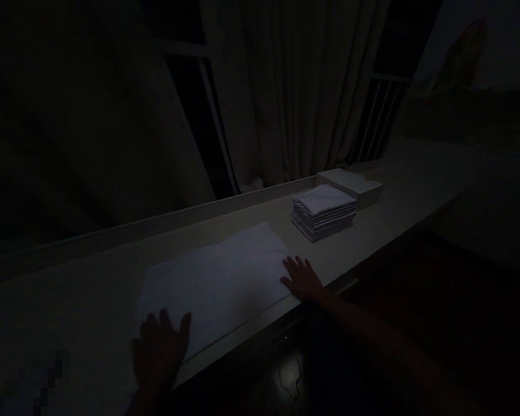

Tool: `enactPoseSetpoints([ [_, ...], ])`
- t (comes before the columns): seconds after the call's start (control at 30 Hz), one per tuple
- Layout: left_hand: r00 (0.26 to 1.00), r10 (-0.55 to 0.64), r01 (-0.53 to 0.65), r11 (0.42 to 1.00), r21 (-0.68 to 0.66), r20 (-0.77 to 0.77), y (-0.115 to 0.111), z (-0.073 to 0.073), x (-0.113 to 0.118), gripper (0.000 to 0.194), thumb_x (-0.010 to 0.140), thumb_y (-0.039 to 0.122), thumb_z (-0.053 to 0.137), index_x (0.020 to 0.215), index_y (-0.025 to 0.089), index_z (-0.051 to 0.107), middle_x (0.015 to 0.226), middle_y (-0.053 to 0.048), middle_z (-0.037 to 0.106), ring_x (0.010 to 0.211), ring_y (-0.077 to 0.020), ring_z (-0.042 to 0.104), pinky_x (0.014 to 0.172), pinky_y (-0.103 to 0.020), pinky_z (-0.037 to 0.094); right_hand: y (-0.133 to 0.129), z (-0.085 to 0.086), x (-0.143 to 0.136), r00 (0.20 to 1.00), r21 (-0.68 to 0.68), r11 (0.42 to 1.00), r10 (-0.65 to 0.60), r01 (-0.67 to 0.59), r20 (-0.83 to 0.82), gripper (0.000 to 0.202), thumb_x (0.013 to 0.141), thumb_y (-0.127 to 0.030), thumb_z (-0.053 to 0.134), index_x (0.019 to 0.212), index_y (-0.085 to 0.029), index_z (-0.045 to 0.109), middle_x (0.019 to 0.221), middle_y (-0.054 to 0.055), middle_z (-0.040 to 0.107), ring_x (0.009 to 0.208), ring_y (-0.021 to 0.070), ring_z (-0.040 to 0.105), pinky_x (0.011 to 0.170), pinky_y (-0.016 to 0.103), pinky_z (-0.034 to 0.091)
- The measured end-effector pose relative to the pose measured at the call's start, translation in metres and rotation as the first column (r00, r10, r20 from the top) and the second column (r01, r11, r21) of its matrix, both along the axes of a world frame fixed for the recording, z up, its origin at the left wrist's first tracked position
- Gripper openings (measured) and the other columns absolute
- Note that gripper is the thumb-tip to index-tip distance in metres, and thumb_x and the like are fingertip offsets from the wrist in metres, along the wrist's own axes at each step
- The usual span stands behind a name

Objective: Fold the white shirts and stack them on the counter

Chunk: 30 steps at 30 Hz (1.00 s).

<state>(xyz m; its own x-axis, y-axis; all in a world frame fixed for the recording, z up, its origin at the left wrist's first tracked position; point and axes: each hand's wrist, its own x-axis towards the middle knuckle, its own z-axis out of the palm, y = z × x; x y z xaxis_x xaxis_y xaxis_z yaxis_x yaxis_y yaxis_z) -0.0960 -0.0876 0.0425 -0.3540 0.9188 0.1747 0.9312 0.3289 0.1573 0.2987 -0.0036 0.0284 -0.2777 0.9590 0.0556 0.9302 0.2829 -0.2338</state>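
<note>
Arms reach forward from the near side, held apart, with the right forearm [372,335] slanting in from the lower right and the left one mostly cut off below its wrist. Left hand [159,349] lies palm down with fingers fanned and thumb angled out toward the right hand [302,279], which is likewise flattened, its fingers spread and pointing away from the body. Both are released, pressing on fabric rather than gripping it: the left covers the near left corner of a pale cloth [216,283], the right its right-hand edge near the front. Between them the cloth stretches as a smooth, long four-sided sheet, soft and matte, with a shadow near its front edge. It rests on a light, flat-topped counter [69,300].

Beyond the right hand and slightly to its right stands a neat stack [325,211] of folded cloths, many thin layers with the top one a little wrinkled. Just behind that sits a pale, boxy container [351,182]. Farther from both hands, heavy curtains [281,86] hang in deep vertical pleats, dim in the low light.
</note>
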Motion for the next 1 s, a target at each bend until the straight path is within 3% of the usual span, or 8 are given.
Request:
enactPoseSetpoints([
  [0.1, 0.991, 0.038, -0.035, 0.999, 0.026, -0.130, 0.003, -0.002, 0.011, 0.075, 0.090, 0.054, 0.031, 0.143, 0.003, 0.039, 0.150, -0.027, 0.036, 0.140, -0.0408, 0.030, 0.110, -0.056, 0.024, 0.001, -0.006, 0.003, 1.000, -0.001, 1.000, 0.009, -0.009, 0.024, 0.073, 0.096, -0.064, 0.019, 0.155, -0.022, 0.021, 0.161, 0.006, 0.018, 0.148, 0.0299, 0.009, 0.117, 0.053, 0.006],
  [0.2, 0.987, 0.033, -0.028, 0.999, 0.033, -0.157, 0.007, -0.013, 0.016, 0.079, 0.090, 0.057, 0.028, 0.145, 0.000, 0.035, 0.151, -0.028, 0.033, 0.140, -0.0405, 0.030, 0.111, -0.055, 0.022, 0.000, -0.013, 0.013, 0.997, 0.007, 1.000, -0.004, 0.004, 0.072, 0.073, 0.096, -0.064, 0.019, 0.155, -0.023, 0.021, 0.161, 0.006, 0.016, 0.148, 0.0316, 0.009, 0.116, 0.056, 0.008],
  [0.33, 0.998, 0.022, -0.017, 0.998, 0.066, -0.065, 0.011, -0.027, 0.019, 0.080, 0.090, 0.059, 0.029, 0.145, 0.000, 0.035, 0.153, -0.027, 0.031, 0.143, -0.0389, 0.026, 0.114, -0.053, 0.019, 0.001, -0.017, 0.029, 0.984, 0.017, 0.999, -0.054, 0.052, 0.168, 0.072, 0.095, -0.063, 0.022, 0.154, -0.021, 0.024, 0.160, 0.008, 0.019, 0.148, 0.0351, 0.008, 0.114, 0.062, 0.008],
  [0.43, 0.998, 0.038, -0.045, 0.991, 0.128, 0.059, 0.010, -0.027, 0.008, 0.076, 0.092, 0.057, 0.028, 0.142, 0.001, 0.041, 0.152, -0.023, 0.035, 0.144, -0.0329, 0.028, 0.116, -0.045, 0.023, 0.005, -0.011, 0.019, 0.977, 0.111, 0.994, -0.022, -0.002, 0.212, 0.069, 0.097, -0.058, 0.024, 0.152, -0.018, 0.031, 0.160, 0.009, 0.019, 0.148, 0.0339, 0.004, 0.115, 0.062, 0.004],
  [0.57, 0.994, 0.090, -0.104, 0.966, 0.238, 0.067, -0.002, -0.022, -0.013, 0.074, 0.093, 0.055, 0.028, 0.143, 0.001, 0.038, 0.155, -0.021, 0.030, 0.146, -0.0309, 0.022, 0.117, -0.042, 0.022, -0.002, 0.006, -0.051, 0.953, 0.096, 0.964, 0.223, -0.247, 0.206, 0.063, 0.099, -0.054, 0.023, 0.151, -0.021, 0.035, 0.160, 0.008, 0.019, 0.148, 0.0301, 0.008, 0.117, 0.058, 0.007],
  [0.73, 0.998, 0.068, -0.067, 0.992, 0.109, -0.013, -0.017, -0.033, -0.010, 0.076, 0.093, 0.051, 0.028, 0.149, -0.001, 0.025, 0.156, -0.024, 0.026, 0.147, -0.0341, 0.020, 0.118, -0.053, 0.011, -0.031, 0.014, -0.185, 0.803, 0.032, 0.804, 0.591, -0.594, 0.076, 0.066, 0.100, -0.055, 0.021, 0.155, -0.020, 0.022, 0.161, 0.006, 0.012, 0.149, 0.0264, 0.005, 0.120, 0.052, 0.009],
  [0.83, 0.997, 0.077, -0.076, 0.996, 0.037, -0.029, -0.022, -0.038, -0.005, 0.069, 0.095, 0.043, 0.025, 0.149, 0.000, 0.028, 0.157, -0.022, 0.026, 0.147, -0.0336, 0.019, 0.118, -0.054, 0.007, -0.036, 0.012, -0.245, 0.735, -0.004, 0.735, 0.677, -0.678, 0.029, 0.061, 0.102, -0.049, 0.018, 0.155, -0.020, 0.021, 0.161, 0.005, 0.014, 0.149, 0.0249, 0.006, 0.120, 0.051, 0.010],
  [1.0, 0.999, 0.049, -0.048, 0.999, 0.017, -0.025, -0.027, -0.030, -0.008, 0.064, 0.094, 0.035, 0.024, 0.148, 0.001, 0.032, 0.157, -0.021, 0.025, 0.147, -0.0342, 0.019, 0.118, -0.056, 0.008, -0.004, 0.016, -0.298, 0.677, -0.053, 0.677, 0.736, -0.734, 0.020, 0.058, 0.103, -0.043, 0.014, 0.154, -0.019, 0.023, 0.161, 0.006, 0.018, 0.149, 0.0246, 0.011, 0.119, 0.050, 0.013],
])
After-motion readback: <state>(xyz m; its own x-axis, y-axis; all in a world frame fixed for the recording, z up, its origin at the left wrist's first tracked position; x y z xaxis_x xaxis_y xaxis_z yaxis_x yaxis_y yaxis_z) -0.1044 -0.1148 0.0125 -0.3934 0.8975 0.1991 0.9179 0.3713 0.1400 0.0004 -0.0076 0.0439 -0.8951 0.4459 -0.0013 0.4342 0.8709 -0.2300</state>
